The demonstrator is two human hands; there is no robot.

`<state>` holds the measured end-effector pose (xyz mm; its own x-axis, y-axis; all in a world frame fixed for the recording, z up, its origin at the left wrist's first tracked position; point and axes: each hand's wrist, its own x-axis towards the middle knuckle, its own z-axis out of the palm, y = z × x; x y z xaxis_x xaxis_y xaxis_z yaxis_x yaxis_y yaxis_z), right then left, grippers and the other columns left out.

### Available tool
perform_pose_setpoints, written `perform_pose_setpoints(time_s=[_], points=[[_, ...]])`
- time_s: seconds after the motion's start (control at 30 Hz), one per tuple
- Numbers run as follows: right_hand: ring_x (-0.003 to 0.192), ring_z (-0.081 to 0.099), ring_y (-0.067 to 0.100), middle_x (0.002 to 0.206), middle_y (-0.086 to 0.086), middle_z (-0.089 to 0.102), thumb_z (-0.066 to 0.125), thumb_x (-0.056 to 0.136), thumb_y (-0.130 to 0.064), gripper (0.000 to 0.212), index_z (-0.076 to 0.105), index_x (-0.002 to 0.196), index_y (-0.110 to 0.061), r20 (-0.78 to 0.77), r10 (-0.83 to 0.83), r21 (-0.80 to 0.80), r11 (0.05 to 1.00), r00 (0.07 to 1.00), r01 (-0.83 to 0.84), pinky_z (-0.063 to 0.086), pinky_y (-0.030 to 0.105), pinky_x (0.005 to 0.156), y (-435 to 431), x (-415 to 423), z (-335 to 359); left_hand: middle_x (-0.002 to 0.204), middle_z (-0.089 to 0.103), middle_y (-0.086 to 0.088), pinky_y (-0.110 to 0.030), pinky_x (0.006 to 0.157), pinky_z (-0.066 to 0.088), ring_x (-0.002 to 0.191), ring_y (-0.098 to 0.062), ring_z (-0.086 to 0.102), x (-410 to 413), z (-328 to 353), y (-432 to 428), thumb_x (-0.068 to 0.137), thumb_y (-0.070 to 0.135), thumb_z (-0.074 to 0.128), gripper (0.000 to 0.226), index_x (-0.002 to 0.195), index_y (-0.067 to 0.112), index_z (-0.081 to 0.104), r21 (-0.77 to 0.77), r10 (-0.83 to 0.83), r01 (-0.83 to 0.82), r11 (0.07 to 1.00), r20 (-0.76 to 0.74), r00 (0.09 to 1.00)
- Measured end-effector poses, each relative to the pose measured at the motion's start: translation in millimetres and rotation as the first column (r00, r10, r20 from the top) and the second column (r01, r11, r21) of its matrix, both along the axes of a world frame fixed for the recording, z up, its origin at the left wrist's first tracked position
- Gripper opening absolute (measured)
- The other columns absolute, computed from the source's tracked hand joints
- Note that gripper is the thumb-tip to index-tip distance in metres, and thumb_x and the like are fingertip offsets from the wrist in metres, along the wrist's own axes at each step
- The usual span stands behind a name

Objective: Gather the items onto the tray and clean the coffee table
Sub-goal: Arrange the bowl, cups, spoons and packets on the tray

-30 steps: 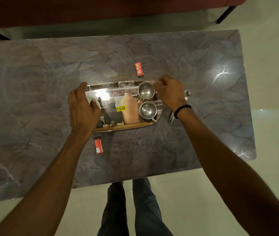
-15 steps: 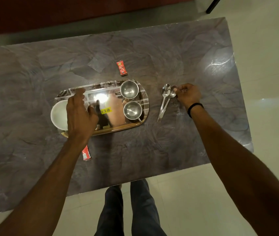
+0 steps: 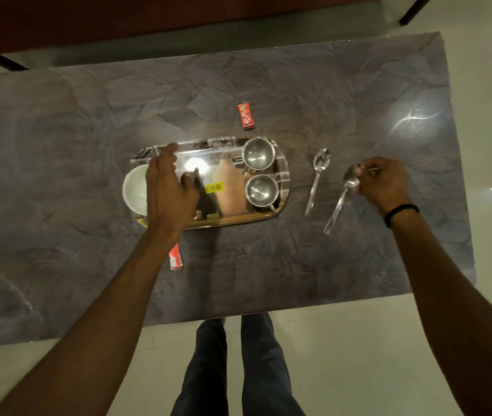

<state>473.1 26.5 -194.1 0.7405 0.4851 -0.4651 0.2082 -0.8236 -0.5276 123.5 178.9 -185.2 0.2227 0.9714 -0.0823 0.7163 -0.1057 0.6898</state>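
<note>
Right of centre in the frame, the right hand (image 3: 384,181) has its fingers curled and pinches a spoon (image 3: 339,205) by the bowl end, with the handle trailing down and left across the surface (image 3: 358,85). A second spoon (image 3: 318,175) lies flat between it and the tray (image 3: 238,219), not touching either.

The left hand (image 3: 168,193) is spread loose over the left end of the tray, fingers fairly straight and not gripping anything. It partly covers a white bowl (image 3: 135,189) there. Two steel cups (image 3: 258,154) sit on the right end of the tray.

My take: holding a spoon by the bowl end is a slippery grip, so I'd lift it low and lay it in the bare middle of the tray rather than drop it near the cups. Then grab the second spoon by the handle. The flat left hand should stop the shiny tray from skating.

Not gathered yet: one red sachet (image 3: 245,115) just above the tray and another red sachet (image 3: 175,258) below it, next to the left forearm.

As for writing, there's a yellow price sticker (image 3: 214,187) on the tray, something like 78.00 or 79.00, I can't tell which. The sachet print is too small to read.
</note>
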Motion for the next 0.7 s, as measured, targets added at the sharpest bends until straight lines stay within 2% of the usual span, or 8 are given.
perform_pose_setpoints(time_s=[0.07,0.1,0.2,0.3,0.37,0.5,0.6,0.7], points=[[0.087,0.073,0.034,0.092,0.016,0.074,0.078,0.084,-0.022,0.015,0.067,0.074,-0.026,-0.054,0.032,0.059,0.998,0.998,-0.028,0.060,0.055,0.082,8,-14,16,0.122,0.059,-0.009,-0.051,0.095,0.048,0.107,-0.028,0.058,-7,2,2,0.082,0.005,0.052,0.057,0.138,0.015,0.047,-0.013,0.016,-0.016,1.000,0.004,1.000],[0.086,0.072,0.033,0.093,0.019,0.072,0.076,0.087,-0.017,0.010,0.069,0.080,-0.019,-0.075,0.083,0.090,0.993,0.994,-0.076,0.061,0.053,0.079,17,-25,27,0.119,0.060,-0.007,-0.051,0.092,0.050,0.104,-0.027,0.060,-11,2,3,0.082,0.006,0.051,0.055,0.136,0.016,0.048,-0.023,0.020,-0.020,1.000,0.005,1.000],[0.074,0.070,0.012,0.090,0.016,0.066,0.069,0.093,-0.007,0.011,0.066,0.100,0.001,-0.158,0.216,0.192,0.964,0.964,-0.184,0.063,0.032,0.064,57,-63,55,0.106,0.067,-0.003,-0.044,0.086,0.053,0.091,-0.023,0.065,-17,6,6,0.086,0.006,0.049,0.047,0.131,0.016,0.055,-0.086,0.039,-0.038,0.996,0.008,0.999],[0.076,0.069,0.013,0.088,0.003,0.065,0.069,0.092,-0.006,0.006,0.067,0.098,-0.006,-0.149,0.361,0.249,0.915,0.921,-0.319,0.061,0.030,0.061,106,-103,65,0.091,0.073,-0.001,-0.045,0.080,0.057,0.075,-0.023,0.070,-18,10,1,0.092,0.017,0.053,0.024,0.112,0.018,0.066,-0.183,0.058,-0.049,0.982,0.045,0.997],[0.063,0.069,0.007,0.085,0.003,0.066,0.069,0.093,-0.008,0.003,0.066,0.093,-0.007,-0.126,0.432,0.249,0.885,0.893,-0.393,0.056,0.024,0.054,136,-122,59,0.081,0.075,0.002,-0.047,0.074,0.060,0.063,-0.019,0.071,-14,13,-9,0.095,0.026,0.055,0.016,0.099,0.020,0.070,-0.306,0.065,-0.022,0.952,0.132,0.989],[0.075,0.073,0.024,0.082,0.008,0.071,0.071,0.089,-0.015,0.011,0.065,0.080,-0.014,-0.054,0.540,0.231,0.825,0.840,-0.516,0.058,0.041,0.068,184,-156,39,0.066,0.070,0.004,-0.046,0.068,0.060,0.057,-0.011,0.066,-5,9,-35,0.096,0.038,0.060,0.028,0.084,0.016,0.072,-0.443,0.037,0.072,0.894,0.233,0.972],[0.079,0.069,0.017,0.085,0.006,0.070,0.073,0.087,-0.012,0.011,0.065,0.079,-0.014,-0.020,0.591,0.134,0.801,0.806,-0.584,0.058,0.031,0.071,201,-171,22,0.058,0.064,0.002,-0.048,0.067,0.058,0.056,-0.017,0.063,-2,-9,-50,0.089,0.034,0.069,0.019,0.081,0.017,0.070,-0.467,0.096,0.042,0.883,0.267,0.959],[0.094,0.069,0.025,0.099,0.013,0.073,0.072,0.085,-0.007,0.003,0.071,0.087,-0.005,0.057,0.652,-0.021,0.758,0.756,-0.652,0.057,0.032,0.079,207,-179,1,0.057,0.059,0.001,-0.046,0.063,0.055,0.057,-0.017,0.058,-2,-27,-58,0.083,0.027,0.072,0.017,0.074,0.014,0.064,-0.498,0.176,-0.031,0.866,0.248,0.953]])
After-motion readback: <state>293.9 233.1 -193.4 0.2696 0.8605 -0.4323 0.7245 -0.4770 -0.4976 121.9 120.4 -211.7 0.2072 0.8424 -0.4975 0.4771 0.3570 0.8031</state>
